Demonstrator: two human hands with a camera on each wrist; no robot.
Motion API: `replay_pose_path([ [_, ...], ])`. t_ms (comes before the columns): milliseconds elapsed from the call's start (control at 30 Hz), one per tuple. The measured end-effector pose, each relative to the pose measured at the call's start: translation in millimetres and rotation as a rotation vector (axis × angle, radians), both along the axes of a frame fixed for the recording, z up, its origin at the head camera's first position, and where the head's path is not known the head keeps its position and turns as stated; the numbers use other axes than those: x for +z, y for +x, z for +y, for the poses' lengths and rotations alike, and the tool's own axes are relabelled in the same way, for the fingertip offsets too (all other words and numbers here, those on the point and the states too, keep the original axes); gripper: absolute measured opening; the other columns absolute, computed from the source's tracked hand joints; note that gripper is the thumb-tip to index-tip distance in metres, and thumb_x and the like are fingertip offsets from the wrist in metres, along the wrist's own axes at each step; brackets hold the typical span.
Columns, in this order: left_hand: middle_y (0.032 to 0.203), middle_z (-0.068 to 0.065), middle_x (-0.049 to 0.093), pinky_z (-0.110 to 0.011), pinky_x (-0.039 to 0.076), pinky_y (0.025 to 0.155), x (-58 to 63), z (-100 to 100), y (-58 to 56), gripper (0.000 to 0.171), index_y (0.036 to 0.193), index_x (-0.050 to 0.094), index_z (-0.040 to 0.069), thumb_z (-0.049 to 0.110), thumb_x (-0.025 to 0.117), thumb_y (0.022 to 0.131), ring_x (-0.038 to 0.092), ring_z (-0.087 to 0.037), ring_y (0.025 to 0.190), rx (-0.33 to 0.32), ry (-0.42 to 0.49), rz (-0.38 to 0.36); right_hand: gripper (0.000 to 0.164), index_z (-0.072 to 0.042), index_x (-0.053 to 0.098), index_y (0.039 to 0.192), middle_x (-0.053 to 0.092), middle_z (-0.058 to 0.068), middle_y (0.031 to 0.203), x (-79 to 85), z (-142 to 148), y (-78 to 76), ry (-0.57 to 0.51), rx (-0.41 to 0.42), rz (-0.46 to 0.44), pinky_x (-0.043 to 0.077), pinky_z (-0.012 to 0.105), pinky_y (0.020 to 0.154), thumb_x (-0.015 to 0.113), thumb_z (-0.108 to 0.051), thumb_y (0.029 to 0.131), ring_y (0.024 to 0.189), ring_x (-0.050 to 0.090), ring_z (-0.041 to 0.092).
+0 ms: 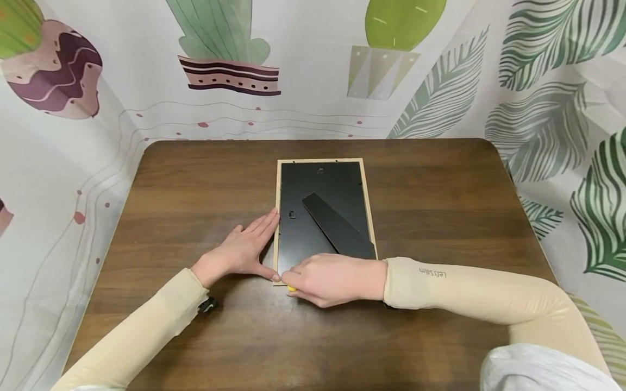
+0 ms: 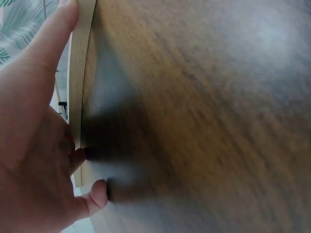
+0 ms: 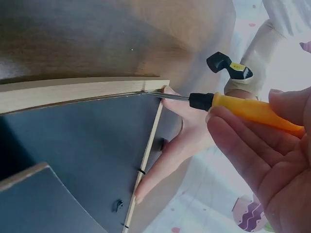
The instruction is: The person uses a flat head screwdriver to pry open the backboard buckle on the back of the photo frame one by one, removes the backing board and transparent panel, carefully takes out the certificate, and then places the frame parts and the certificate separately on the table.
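A picture frame (image 1: pixel 320 217) lies face down on the table, its black backing and slanted stand leg (image 1: pixel 337 225) showing inside a pale wooden rim. My left hand (image 1: pixel 242 250) rests along the frame's left side, fingers extended, the thumb at the near left corner. In my right hand (image 1: pixel 332 278) is a screwdriver with a yellow handle (image 3: pixel 252 111) and black collar. Its metal shaft (image 3: pixel 170 95) reaches the inner edge of the near rim, close to that corner, where the right wrist view shows the tip meeting the wood. From the head view, the right hand hides most of the tool.
Small dark metal tabs (image 3: pixel 141 171) stick up along the rim, and hangers (image 1: pixel 292 215) sit on the backing. The brown wooden table (image 1: pixel 440 206) extends around the frame. Behind it hangs a curtain (image 1: pixel 313 114) printed with cacti and leaves.
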State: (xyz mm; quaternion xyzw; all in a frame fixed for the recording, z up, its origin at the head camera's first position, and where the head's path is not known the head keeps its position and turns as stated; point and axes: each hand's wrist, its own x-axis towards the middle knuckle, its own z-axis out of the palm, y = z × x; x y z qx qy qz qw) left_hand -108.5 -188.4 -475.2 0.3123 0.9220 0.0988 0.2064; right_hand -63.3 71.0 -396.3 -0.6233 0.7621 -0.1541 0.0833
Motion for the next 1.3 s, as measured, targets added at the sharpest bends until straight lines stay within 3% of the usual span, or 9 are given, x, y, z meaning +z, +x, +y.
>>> replay_pose_path([
  [167,0.176,-0.007,0.000,-0.074,0.032,0.109,0.9,0.9,1.2,0.145,0.168,0.004,0.008,0.085,0.075,0.068,0.019,-0.031,0.159,0.002,0.001,-0.008,0.019,-0.012,0.052,0.091,0.050,-0.009,0.071,-0.6,-0.2,-2.9,0.000,-0.040,-0.005,0.050,0.024,0.066,0.060,-0.021,0.106,0.065,0.053,0.007],
  [333,0.176,-0.007,0.000,-0.074,0.031,0.109,1.6,1.5,0.6,0.146,0.168,0.004,0.008,0.084,0.077,0.067,0.018,-0.031,0.159,0.011,0.009,-0.016,0.019,-0.012,0.052,0.091,0.045,-0.010,0.068,-2.4,7.6,-16.6,-0.052,-0.146,-0.105,0.044,0.019,0.060,0.060,-0.020,0.106,0.059,0.046,0.003],
  [500,0.176,-0.005,-0.003,-0.075,0.029,0.111,-2.0,0.1,-0.9,0.147,0.168,0.001,0.010,0.086,0.075,0.066,0.016,-0.030,0.159,0.017,0.012,-0.021,0.010,-0.012,0.056,0.102,0.066,-0.010,0.082,0.5,23.6,-32.7,-0.145,-0.256,-0.204,0.049,0.017,0.065,0.059,-0.020,0.107,0.065,0.055,-0.001],
  [567,0.176,-0.004,-0.004,-0.075,0.028,0.111,-4.3,-0.8,-0.5,0.147,0.168,0.000,0.011,0.088,0.073,0.066,0.015,-0.029,0.160,0.022,0.013,-0.020,0.008,-0.012,0.057,0.107,0.071,-0.007,0.089,4.2,33.2,-41.0,-0.180,-0.327,-0.236,0.051,0.019,0.065,0.058,-0.020,0.107,0.067,0.058,0.000],
  [800,0.176,-0.007,0.002,-0.076,0.027,0.111,-7.1,-3.8,6.2,0.142,0.168,0.004,0.009,0.085,0.073,0.070,0.015,-0.030,0.160,0.024,0.061,-0.014,0.008,-0.009,0.059,0.110,0.068,0.000,0.080,9.3,84.5,-81.7,-0.340,-0.644,-0.329,0.052,0.028,0.056,0.062,-0.014,0.105,0.065,0.064,0.017],
  [1033,0.176,-0.007,0.005,-0.074,0.028,0.112,-8.7,-7.9,14.9,0.130,0.169,0.008,0.010,0.079,0.072,0.078,0.016,-0.028,0.160,0.025,0.083,-0.010,0.017,0.002,0.061,0.114,0.072,0.016,0.084,-7.8,129.5,-118.0,-0.553,-0.907,-0.548,0.059,0.030,0.065,0.065,-0.009,0.103,0.068,0.070,0.024],
  [1267,0.175,-0.010,0.008,-0.073,0.031,0.111,-9.1,-6.4,24.6,0.135,0.168,0.010,0.007,0.085,0.069,0.075,0.018,-0.030,0.159,0.011,0.084,0.030,0.013,0.001,0.053,0.110,0.075,0.002,0.083,-27.6,152.0,-138.3,-0.696,-1.022,-0.748,0.060,0.026,0.069,0.062,-0.004,0.102,0.069,0.074,0.012],
  [1300,0.175,-0.011,0.009,-0.072,0.031,0.111,-9.9,-5.9,26.3,0.137,0.168,0.010,0.006,0.086,0.069,0.073,0.019,-0.030,0.159,0.012,0.079,0.039,0.013,0.000,0.053,0.110,0.076,0.006,0.085,-30.3,152.7,-139.9,-0.698,-1.024,-0.759,0.061,0.027,0.071,0.062,-0.004,0.102,0.071,0.075,0.013],
])
